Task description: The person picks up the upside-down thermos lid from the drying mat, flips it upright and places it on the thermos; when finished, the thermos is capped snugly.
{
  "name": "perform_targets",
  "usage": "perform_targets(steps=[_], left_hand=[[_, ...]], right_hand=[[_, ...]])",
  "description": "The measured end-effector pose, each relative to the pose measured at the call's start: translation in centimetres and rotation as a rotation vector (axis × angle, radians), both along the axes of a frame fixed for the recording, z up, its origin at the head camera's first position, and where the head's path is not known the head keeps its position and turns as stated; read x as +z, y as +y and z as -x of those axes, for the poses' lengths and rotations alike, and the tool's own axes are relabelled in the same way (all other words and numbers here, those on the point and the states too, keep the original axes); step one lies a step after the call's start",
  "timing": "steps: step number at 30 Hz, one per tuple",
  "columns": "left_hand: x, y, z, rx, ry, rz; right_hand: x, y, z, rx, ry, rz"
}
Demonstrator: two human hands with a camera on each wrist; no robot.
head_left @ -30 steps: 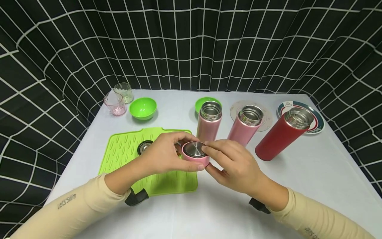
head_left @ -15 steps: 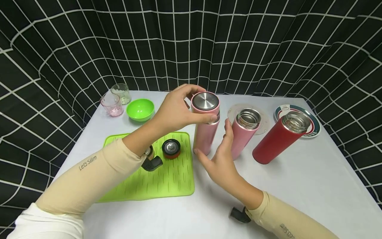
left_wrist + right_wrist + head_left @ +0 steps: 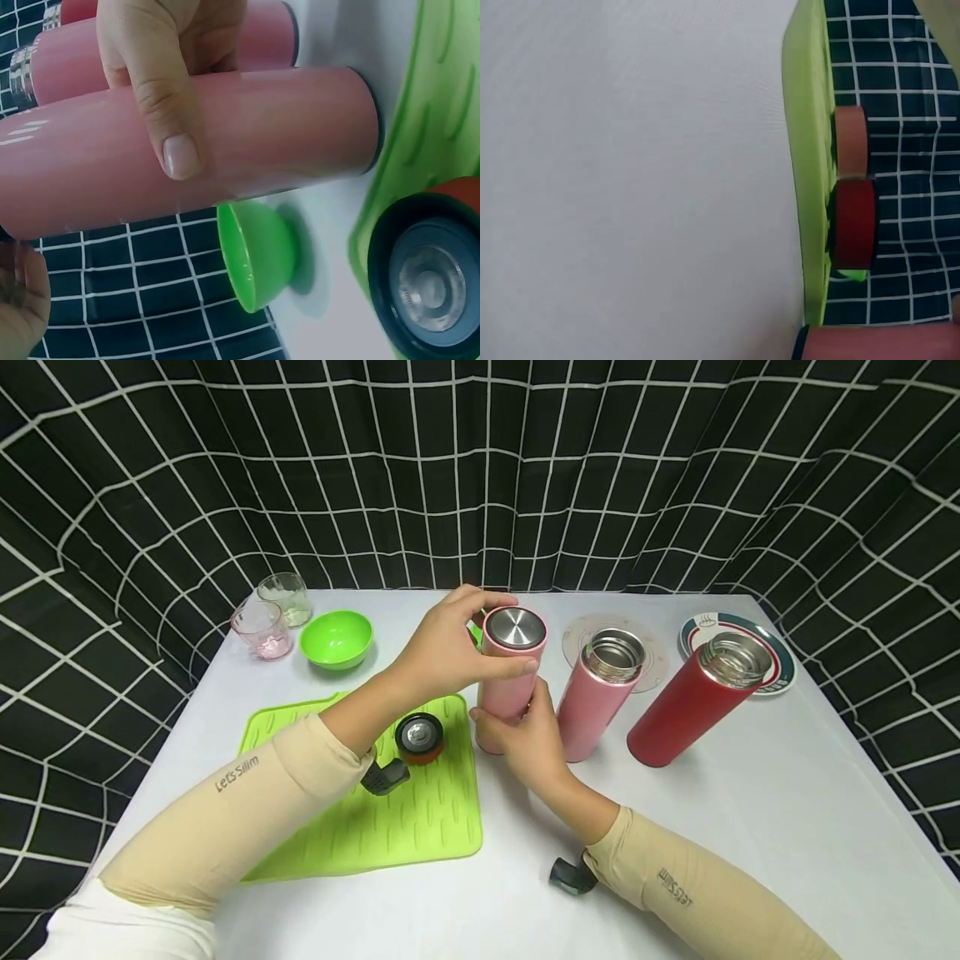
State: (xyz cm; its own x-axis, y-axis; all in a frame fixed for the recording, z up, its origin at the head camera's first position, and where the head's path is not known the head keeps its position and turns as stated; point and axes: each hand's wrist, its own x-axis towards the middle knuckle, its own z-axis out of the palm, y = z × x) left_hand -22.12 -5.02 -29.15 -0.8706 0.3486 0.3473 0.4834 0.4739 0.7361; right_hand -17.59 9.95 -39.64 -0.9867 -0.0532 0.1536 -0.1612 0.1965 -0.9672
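Note:
A pink lid with a brushed metal top [image 3: 516,627] sits on the near pink bottle [image 3: 498,693], and my left hand [image 3: 450,647] holds it with thumb and fingers on either side. Lower down, my right hand [image 3: 528,739] grips the bottle's body. The left wrist view has that bottle [image 3: 292,127] lying across it, my right hand's thumb [image 3: 169,112] over its side and my left hand's fingers [image 3: 19,300] at its top end. To the right stand a second pink bottle [image 3: 596,702] and a red bottle [image 3: 686,710], both uncapped.
On the green mat [image 3: 420,827] rests a red lid [image 3: 420,737], underside up; a pink lid [image 3: 851,141] lies beside it. Behind are a green bowl [image 3: 336,639], two glasses [image 3: 262,631], a clear plate [image 3: 652,660] and a rimmed plate [image 3: 783,672]. Another green bowl [image 3: 259,255] is mostly hidden.
The pink lid went from both hands above the mat onto the pink bottle, carried by my left hand. My right hand let go of the lid and now grips the bottle's body.

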Motion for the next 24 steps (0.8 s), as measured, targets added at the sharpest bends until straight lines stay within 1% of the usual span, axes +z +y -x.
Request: perform_targets(steps=[1, 3, 8, 10, 12, 15, 19, 24], left_hand=[[-0.1, -0.1, 0.0, -0.006, -0.010, -0.005], [-0.4, -0.3, 0.0, -0.025, -0.025, -0.031], [-0.9, -0.1, 0.0, -0.091, -0.078, -0.156], [-1.3, 0.1, -0.2, -0.085, -0.089, -0.184], [-1.5, 0.2, -0.2, -0.067, -0.078, -0.191], [-1.9, 0.2, -0.1, -0.058, -0.039, -0.194], [-2.2, 0.0, 0.0, -0.091, -0.018, -0.203], [-2.3, -0.3, 0.2, -0.131, -0.025, -0.216]], right_hand=[[-0.5, 0.0, 0.3, -0.002, 0.013, -0.010], [-0.7, 0.0, 0.3, -0.005, 0.017, -0.034], [-1.0, 0.1, 0.4, 0.012, 0.047, -0.026], [-1.1, 0.0, 0.5, 0.027, 0.064, -0.016], [-1.1, 0.0, 0.5, 0.031, 0.076, -0.010], [-1.1, -0.1, 0.5, 0.020, 0.081, -0.023], [-0.9, -0.1, 0.5, 0.016, 0.066, -0.048], [-0.8, -0.1, 0.5, 0.007, 0.055, -0.073]])
